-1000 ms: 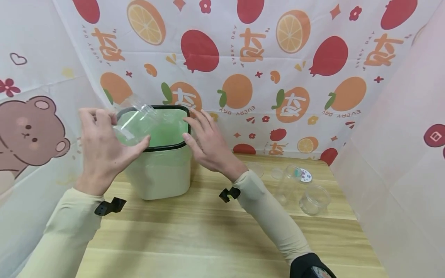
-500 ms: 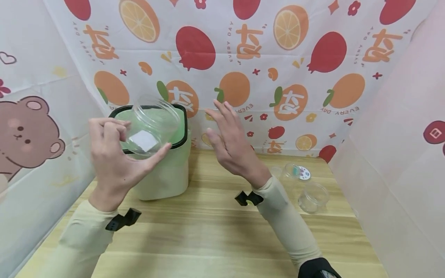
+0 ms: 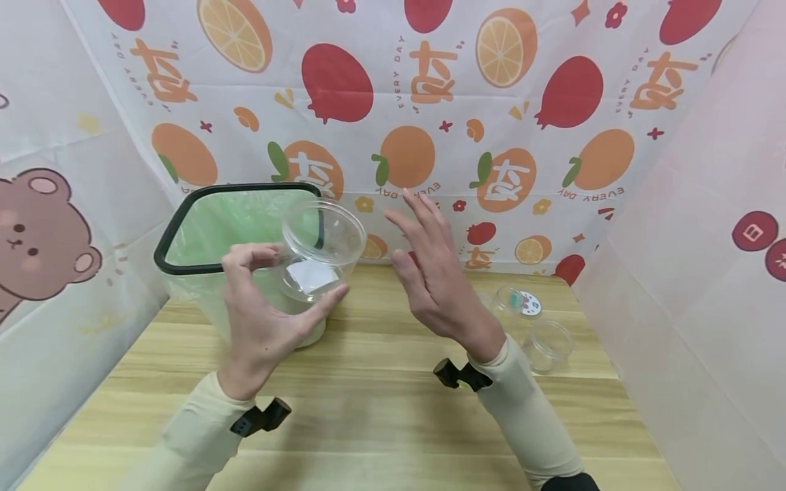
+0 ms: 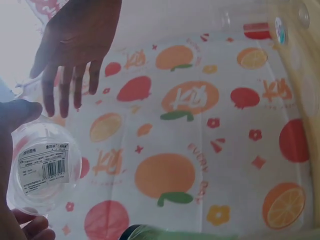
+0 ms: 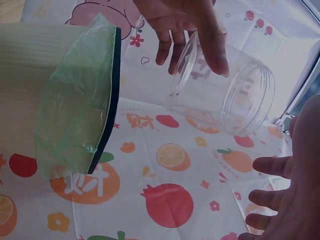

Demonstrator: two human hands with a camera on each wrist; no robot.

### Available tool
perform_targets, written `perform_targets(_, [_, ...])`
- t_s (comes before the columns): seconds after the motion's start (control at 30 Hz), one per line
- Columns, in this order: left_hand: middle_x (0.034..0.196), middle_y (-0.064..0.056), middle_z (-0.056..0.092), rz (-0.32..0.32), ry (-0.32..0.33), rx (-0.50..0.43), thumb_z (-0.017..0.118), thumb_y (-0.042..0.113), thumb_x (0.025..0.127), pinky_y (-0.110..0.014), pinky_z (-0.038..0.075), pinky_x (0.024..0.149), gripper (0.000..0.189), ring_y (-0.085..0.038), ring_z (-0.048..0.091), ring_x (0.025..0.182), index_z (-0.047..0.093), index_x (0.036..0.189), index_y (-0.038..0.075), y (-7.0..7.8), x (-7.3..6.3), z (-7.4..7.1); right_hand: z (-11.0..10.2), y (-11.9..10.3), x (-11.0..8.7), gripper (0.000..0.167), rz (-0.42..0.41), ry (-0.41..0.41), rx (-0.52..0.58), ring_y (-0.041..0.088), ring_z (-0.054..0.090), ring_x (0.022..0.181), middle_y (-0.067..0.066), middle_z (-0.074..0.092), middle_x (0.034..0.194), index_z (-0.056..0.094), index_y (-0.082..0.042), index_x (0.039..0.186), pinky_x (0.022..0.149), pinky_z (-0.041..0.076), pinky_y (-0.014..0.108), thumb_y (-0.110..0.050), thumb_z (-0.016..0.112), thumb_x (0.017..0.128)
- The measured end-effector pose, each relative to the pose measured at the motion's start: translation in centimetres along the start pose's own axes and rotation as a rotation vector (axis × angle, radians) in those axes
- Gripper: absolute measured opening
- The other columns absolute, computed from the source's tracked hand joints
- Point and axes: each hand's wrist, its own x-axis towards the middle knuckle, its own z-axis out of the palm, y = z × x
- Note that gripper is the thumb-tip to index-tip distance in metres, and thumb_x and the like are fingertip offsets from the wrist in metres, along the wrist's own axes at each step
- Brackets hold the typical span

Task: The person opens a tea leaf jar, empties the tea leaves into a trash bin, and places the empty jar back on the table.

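In the head view my left hand (image 3: 260, 334) grips a clear plastic jar (image 3: 331, 239) between thumb and fingers, tilted beside the bin's right rim. A white barcode label (image 4: 44, 167) shows on the jar's base in the left wrist view. My right hand (image 3: 439, 286) is raised to the jar's right, fingers extended and apart from it, holding nothing. Behind the left hand stands a pale green bin (image 3: 190, 269) with a black rim, lined with a thin green bag (image 5: 80, 105).
At the right of the wooden table (image 3: 381, 423) stand another clear jar (image 3: 549, 348) and a clear container (image 3: 508, 300), near a small round printed disc (image 3: 531, 304). Fruit-printed sheeting (image 3: 393, 88) closes off the back, with pale sheets at both sides.
My left hand has brought the jar from over the bin's opening to its right side. My right hand has left the bin's rim and moved right. The bin appears tipped toward me.
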Motion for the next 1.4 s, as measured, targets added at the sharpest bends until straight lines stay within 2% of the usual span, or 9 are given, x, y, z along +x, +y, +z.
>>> perform_targets(0.17, [0.112, -0.028, 0.056, -0.014, -0.041, -0.015, 0.084, 0.062, 0.071, -0.024, 0.041, 0.095, 0.101, -0.027, 0.054, 0.102, 0.044, 0.123, -0.014, 0.3, -1.6, 0.9, -0.6, -0.2, -1.3, 0.06, 0.003, -0.001, 0.0, 0.029, 0.01, 0.16, 0.011, 0.025, 0.168, 0.044, -0.008, 0.149, 0.13, 0.012, 0.054, -0.048, 0.024, 0.109])
perform_targets(0.37, [0.109, -0.021, 0.059, -0.044, -0.13, -0.028, 0.081, 0.062, 0.073, -0.023, 0.041, 0.092, 0.101, -0.026, 0.055, 0.098, 0.047, 0.139, -0.006, 0.5, -3.4, 1.8, -0.6, -0.5, -3.2, 0.06, -0.011, -0.021, -0.036, 0.032, 0.013, 0.159, 0.014, 0.025, 0.168, 0.043, -0.006, 0.15, 0.13, 0.015, 0.054, -0.046, 0.024, 0.11])
perform_targets(0.6, [0.104, -0.015, 0.057, -0.084, -0.229, -0.024, 0.08, 0.061, 0.073, -0.025, 0.042, 0.083, 0.095, -0.02, 0.049, 0.097, 0.053, 0.143, 0.003, 0.5, -5.4, 2.8, -0.2, -0.1, -5.7, 0.053, 0.007, -0.065, -0.093, 0.035, 0.015, 0.159, 0.013, 0.024, 0.168, 0.04, -0.008, 0.153, 0.129, 0.016, 0.056, -0.037, 0.031, 0.109])
perform_targets(0.73, [0.106, -0.011, 0.055, -0.154, -0.298, 0.0, 0.088, 0.053, 0.068, -0.025, 0.046, 0.082, 0.09, -0.015, 0.051, 0.098, 0.057, 0.139, 0.007, 0.5, -6.7, 3.4, 0.0, 0.5, -7.5, 0.05, 0.033, -0.092, -0.119, 0.036, 0.016, 0.158, 0.013, 0.024, 0.169, 0.04, -0.01, 0.153, 0.128, 0.018, 0.057, -0.031, 0.037, 0.108])
perform_targets(0.83, [0.114, -0.009, 0.055, -0.22, -0.354, -0.001, 0.092, 0.045, 0.065, -0.025, 0.048, 0.086, 0.091, -0.013, 0.053, 0.102, 0.056, 0.14, 0.01, 0.3, -7.7, 4.0, 0.2, 0.9, -8.7, 0.048, 0.058, -0.105, -0.128, 0.036, 0.016, 0.158, 0.013, 0.026, 0.168, 0.042, -0.011, 0.152, 0.128, 0.018, 0.057, -0.025, 0.041, 0.106])
perform_targets(0.97, [0.123, -0.006, 0.057, -0.27, -0.406, -0.024, 0.094, 0.036, 0.064, -0.027, 0.049, 0.091, 0.091, -0.014, 0.054, 0.107, 0.054, 0.142, 0.013, -0.3, -8.9, 4.7, 0.7, 1.4, -10.4, 0.053, 0.102, -0.126, -0.134, 0.036, 0.018, 0.158, 0.014, 0.028, 0.167, 0.039, -0.012, 0.154, 0.126, 0.021, 0.058, -0.019, 0.046, 0.103])
perform_targets(1.2, [0.124, -0.003, 0.06, -0.358, -0.492, -0.012, 0.094, 0.038, 0.066, -0.036, 0.054, 0.091, 0.089, -0.017, 0.059, 0.11, 0.052, 0.141, 0.014, -1.3, -10.8, 6.1, 0.8, 2.4, -13.1, 0.064, 0.217, -0.178, -0.146, 0.035, 0.015, 0.158, 0.012, 0.024, 0.169, 0.025, -0.016, 0.162, 0.125, 0.021, 0.059, -0.019, 0.049, 0.103])
perform_targets(1.3, [0.124, -0.003, 0.062, -0.408, -0.526, 0.015, 0.093, 0.041, 0.066, -0.039, 0.054, 0.092, 0.086, -0.019, 0.061, 0.11, 0.054, 0.137, 0.012, -1.5, -11.5, 6.6, 0.5, 2.9, -14.3, 0.064, 0.267, -0.197, -0.169, 0.034, 0.016, 0.158, 0.011, 0.025, 0.169, 0.024, -0.017, 0.162, 0.124, 0.023, 0.06, -0.02, 0.05, 0.103])
perform_targets(1.4, [0.124, -0.004, 0.063, -0.457, -0.556, 0.037, 0.093, 0.044, 0.066, -0.043, 0.055, 0.093, 0.085, -0.021, 0.062, 0.111, 0.056, 0.135, 0.011, -2.0, -12.1, 7.1, 0.4, 3.4, -15.3, 0.063, 0.282, -0.199, -0.203, 0.036, 0.017, 0.157, 0.014, 0.027, 0.167, 0.027, -0.015, 0.161, 0.122, 0.024, 0.062, -0.02, 0.051, 0.103])
